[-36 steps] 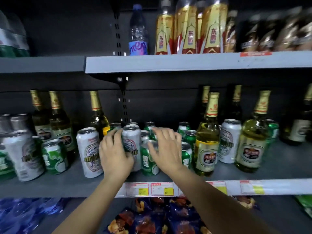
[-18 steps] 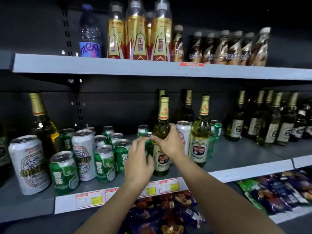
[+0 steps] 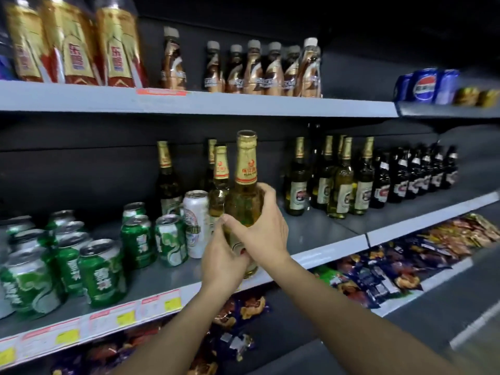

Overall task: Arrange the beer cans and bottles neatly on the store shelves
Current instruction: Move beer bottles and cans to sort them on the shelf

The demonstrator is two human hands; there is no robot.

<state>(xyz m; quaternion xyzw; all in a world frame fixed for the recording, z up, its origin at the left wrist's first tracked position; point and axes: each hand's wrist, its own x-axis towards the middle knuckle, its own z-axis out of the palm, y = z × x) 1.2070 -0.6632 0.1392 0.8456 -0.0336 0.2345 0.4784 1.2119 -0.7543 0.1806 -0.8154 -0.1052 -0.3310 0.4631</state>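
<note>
A gold-foiled beer bottle (image 3: pixel 244 185) stands upright at the front of the middle shelf (image 3: pixel 319 255). My right hand (image 3: pixel 263 228) grips its body from the right. My left hand (image 3: pixel 223 259) wraps its lower part from the left, covering the label. Behind it stand another gold-necked bottle (image 3: pixel 220 174) and a tall white can (image 3: pixel 195 223). Several green cans (image 3: pixel 138 239) crowd the shelf's left side. A row of beer bottles (image 3: pixel 341 182) stands to the right, with dark bottles (image 3: pixel 416 171) beyond.
The upper shelf (image 3: pixel 243 104) carries gold drink bottles (image 3: pixel 73 47), brown bottles (image 3: pixel 254 69) and blue cola cans (image 3: pixel 426 85). Snack bags (image 3: pixel 392 266) fill the lower shelf. Bare shelf surface (image 3: pixel 305 226) lies between the held bottle and the row of bottles on the right.
Both hands left the cans at the left and closed around the gold-necked bottle. The view swung right, and the bottle now sits nearer and higher in the frame.
</note>
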